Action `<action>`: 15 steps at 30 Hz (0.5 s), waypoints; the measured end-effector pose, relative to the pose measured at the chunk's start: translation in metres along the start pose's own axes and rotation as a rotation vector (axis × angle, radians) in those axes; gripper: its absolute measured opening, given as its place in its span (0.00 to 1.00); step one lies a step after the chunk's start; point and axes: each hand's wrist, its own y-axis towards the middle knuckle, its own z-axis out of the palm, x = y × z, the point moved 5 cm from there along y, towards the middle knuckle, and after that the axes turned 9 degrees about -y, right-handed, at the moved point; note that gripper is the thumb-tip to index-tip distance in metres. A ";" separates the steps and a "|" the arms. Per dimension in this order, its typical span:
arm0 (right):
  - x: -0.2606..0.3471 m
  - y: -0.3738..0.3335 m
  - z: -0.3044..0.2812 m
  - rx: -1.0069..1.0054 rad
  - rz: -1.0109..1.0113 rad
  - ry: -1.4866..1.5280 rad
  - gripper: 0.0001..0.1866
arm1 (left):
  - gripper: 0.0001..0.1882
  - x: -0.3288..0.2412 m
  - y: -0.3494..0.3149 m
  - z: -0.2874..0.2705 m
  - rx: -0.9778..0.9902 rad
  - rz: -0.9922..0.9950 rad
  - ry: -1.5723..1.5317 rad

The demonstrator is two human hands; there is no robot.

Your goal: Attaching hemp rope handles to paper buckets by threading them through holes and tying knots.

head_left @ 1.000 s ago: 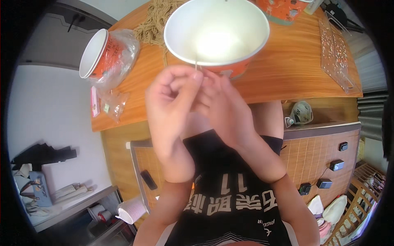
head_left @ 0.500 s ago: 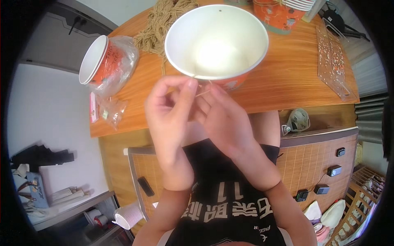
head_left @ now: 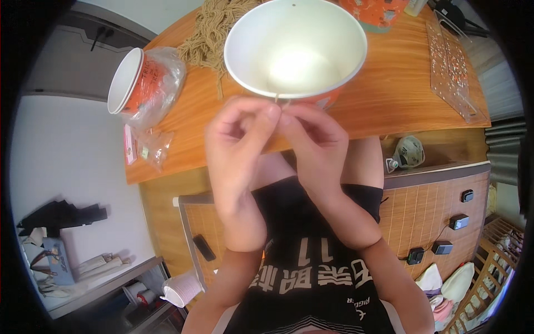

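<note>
A big bucket (head_left: pixel 297 47) with a white inside stands on the wooden table (head_left: pixel 400 111). Just in front of its near rim, the left hand (head_left: pixel 238 142) and right hand (head_left: pixel 321 147) pinch a thin string (head_left: pixel 277 98), fingertips close together. Left of the bucket lies a heap of tan yarn (head_left: pixel 208 36); farther left, stacked orange tubs (head_left: pixel 149 82) sit in clear plastic. Well right of the bucket is a clear tray (head_left: pixel 448 67) with small specks.

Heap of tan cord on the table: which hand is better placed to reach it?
Probably the left hand: the tan cord lies ahead on that side, farther from the right hand. Both, though, appear to pinch a thin strand by the bucket.
</note>
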 end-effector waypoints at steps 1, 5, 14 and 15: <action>0.004 0.000 -0.001 0.003 -0.072 -0.090 0.08 | 0.05 0.002 0.000 -0.001 -0.004 -0.013 0.008; 0.008 0.005 -0.004 -0.012 -0.244 -0.289 0.07 | 0.04 0.004 0.005 0.004 -0.042 0.072 0.053; 0.059 0.003 -0.009 -0.018 -0.768 -0.924 0.13 | 0.04 0.008 0.001 0.003 -0.023 -0.018 -0.133; 0.067 0.000 -0.005 -0.002 -0.979 -1.075 0.15 | 0.04 0.013 0.002 0.005 0.014 0.020 -0.181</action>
